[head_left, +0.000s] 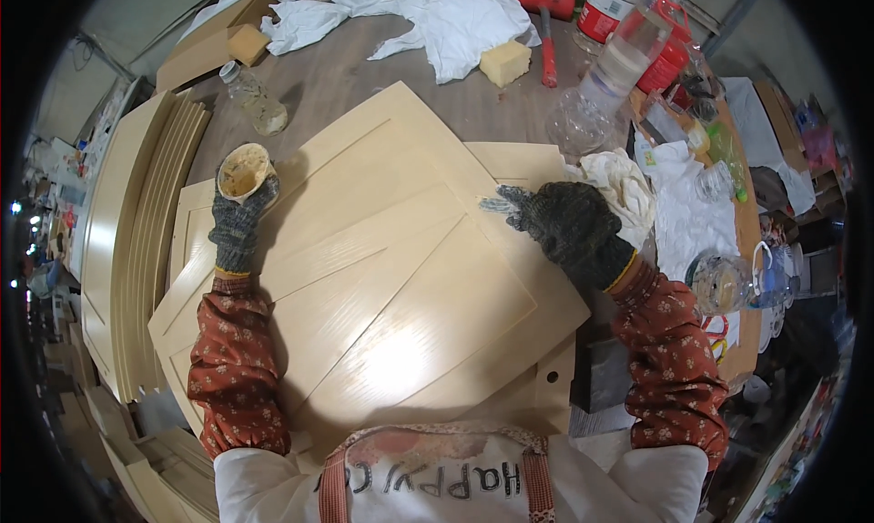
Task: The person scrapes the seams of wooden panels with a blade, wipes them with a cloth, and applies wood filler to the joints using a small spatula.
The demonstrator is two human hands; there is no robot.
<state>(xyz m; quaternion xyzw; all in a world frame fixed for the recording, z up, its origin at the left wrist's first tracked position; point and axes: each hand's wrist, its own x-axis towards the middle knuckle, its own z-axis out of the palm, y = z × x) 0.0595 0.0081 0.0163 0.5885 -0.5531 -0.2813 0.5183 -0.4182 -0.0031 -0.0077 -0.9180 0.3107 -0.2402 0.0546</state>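
My left hand [244, 206], in a dark grey knit glove, is wrapped round a small cup [244, 172] coated inside with beige paste. The cup tilts so that its mouth shows, above the left edge of a cream panel [428, 277]. Grooved lines run across this panel, which lies askew over other cream panels. My right hand [574, 227], gloved alike, is closed on a small flat tool with a pale, streaked end [496, 204]. Its tip is at the panel's upper right edge; whether it is a brush or a scraper I cannot make out.
Cream panels [146, 250] stand stacked at the left. Beyond the work are a plastic bottle [255, 100], white cloths [428, 18], a yellow sponge [505, 63] and a red-handled hammer [548, 54]. Bottles, a crumpled rag [619, 191] and a white cloth [696, 200] crowd the right side.
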